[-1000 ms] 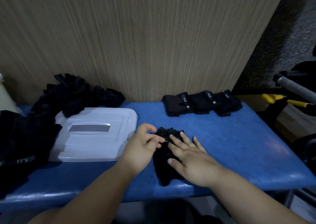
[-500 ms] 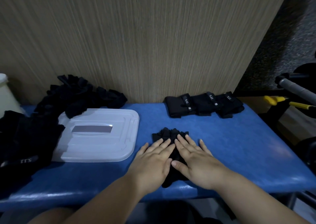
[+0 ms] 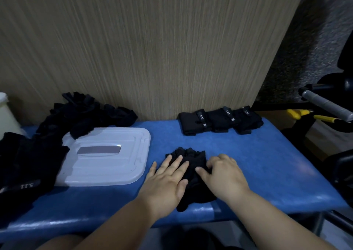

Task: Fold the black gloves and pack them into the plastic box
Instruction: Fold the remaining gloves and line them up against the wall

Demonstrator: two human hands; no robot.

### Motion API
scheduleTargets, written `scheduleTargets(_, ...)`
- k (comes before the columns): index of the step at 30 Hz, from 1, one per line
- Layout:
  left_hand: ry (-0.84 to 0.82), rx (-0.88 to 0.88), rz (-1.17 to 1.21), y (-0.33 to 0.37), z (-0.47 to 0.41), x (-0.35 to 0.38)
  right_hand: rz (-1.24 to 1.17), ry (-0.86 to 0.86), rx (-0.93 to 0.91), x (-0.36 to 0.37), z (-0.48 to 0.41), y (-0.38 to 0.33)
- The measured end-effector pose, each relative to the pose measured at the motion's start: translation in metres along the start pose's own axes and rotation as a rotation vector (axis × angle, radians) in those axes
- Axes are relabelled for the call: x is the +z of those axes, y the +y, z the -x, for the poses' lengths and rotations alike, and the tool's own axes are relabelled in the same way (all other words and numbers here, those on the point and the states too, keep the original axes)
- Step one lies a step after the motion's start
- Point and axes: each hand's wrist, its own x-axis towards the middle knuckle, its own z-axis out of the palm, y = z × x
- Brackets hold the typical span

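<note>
A black glove lies on the blue bench in front of me, fingers pointing away. My left hand presses flat on its left side with straight fingers. My right hand sits on its right side, fingers curled into the fabric and thumb laid across it. The plastic box stands to the left with its white lid on. Three folded black gloves lie in a row at the back right.
A heap of loose black gloves lies behind the box against the wood-grain wall, and more black gloves are piled at the far left. A grey handle and yellow tools sit beyond the bench's right end.
My left hand went from pinching the glove's top to lying flat on it. My right hand's fingers, flat before, have curled into the glove's right side.
</note>
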Motion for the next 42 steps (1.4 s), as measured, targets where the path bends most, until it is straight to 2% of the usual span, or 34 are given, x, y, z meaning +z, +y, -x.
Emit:
scheduleTargets(6,0.022,0.021,0.060,0.032,-0.019,-0.004,-0.231,0.062,0.053,-0.018,-0.005,0.016)
scheduleTargets(10,0.029,0.090,0.059,0.069,-0.044,-0.006,-0.244,0.146,0.140,-0.038,-0.010,0.050)
scheduleTargets(15,-0.088,0.134,0.038,0.102,-0.074,0.006,-0.159,0.171,0.233,-0.051,-0.013,0.089)
scheduleTargets(18,-0.106,0.124,0.027,0.113,-0.085,0.009,-0.081,0.166,0.153,-0.045,-0.017,0.098)
scheduleTargets(22,-0.112,0.093,-0.012,0.117,-0.091,0.009,0.031,-0.094,0.082,-0.033,-0.021,0.100)
scheduleTargets(26,-0.112,0.084,-0.008,0.117,-0.089,0.011,0.139,-0.164,0.094,-0.029,-0.023,0.101)
scheduleTargets(30,-0.090,0.083,0.037,0.110,-0.086,0.007,0.100,-0.088,0.090,-0.034,-0.021,0.098)
scheduleTargets(34,-0.025,0.048,0.084,0.086,-0.073,-0.004,-0.065,0.222,0.030,-0.044,-0.018,0.086)
scheduleTargets(36,0.013,0.016,0.084,0.067,-0.060,-0.011,-0.126,0.305,-0.037,-0.045,-0.016,0.073)
scheduleTargets(39,0.085,-0.062,0.089,0.032,-0.036,-0.020,-0.171,0.291,-0.191,-0.034,-0.012,0.045)
scheduleTargets(42,0.191,-0.163,0.074,-0.008,-0.005,-0.025,-0.169,0.178,-0.355,-0.011,-0.008,0.010)
